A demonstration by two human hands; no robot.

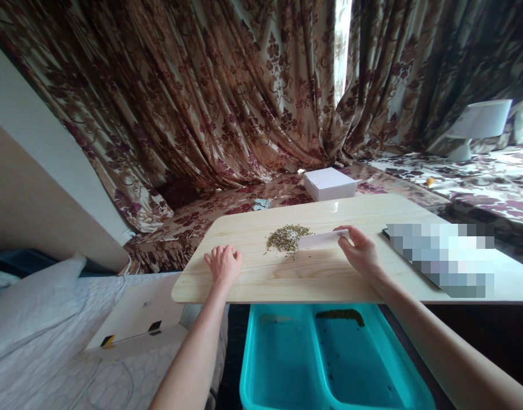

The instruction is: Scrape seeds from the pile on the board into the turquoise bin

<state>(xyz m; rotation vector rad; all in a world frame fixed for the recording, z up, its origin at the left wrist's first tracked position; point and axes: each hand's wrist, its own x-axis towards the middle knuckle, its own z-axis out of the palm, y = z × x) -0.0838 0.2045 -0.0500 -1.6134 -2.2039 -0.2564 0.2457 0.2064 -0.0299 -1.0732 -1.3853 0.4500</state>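
Observation:
A loose pile of small green and dark grains (pixel 287 238) lies on the light wooden tabletop (pixel 265 282). My right hand (pixel 358 249) pinches the right end of a flat white card (pixel 321 240), whose left edge meets the pile's right side. To the left of the pile, my left hand (pixel 223 263) rests palm down on the tabletop, its fingers apart and holding nothing. Below the table's near edge is a turquoise two-compartment tub (pixel 311 364). Dark greenish grains (pixel 342 316) lie at the far end of its right compartment, and a thin pale layer shows in the left one.
A dark-edged flat object (pixel 440 262), mostly pixelated, lies on the table's right side. Behind the table are a white box (pixel 329 183) and a small pale cloth (pixel 262 204). A white lamp (pixel 478 122) stands far right. Left is a bed with a pillow (pixel 34 304).

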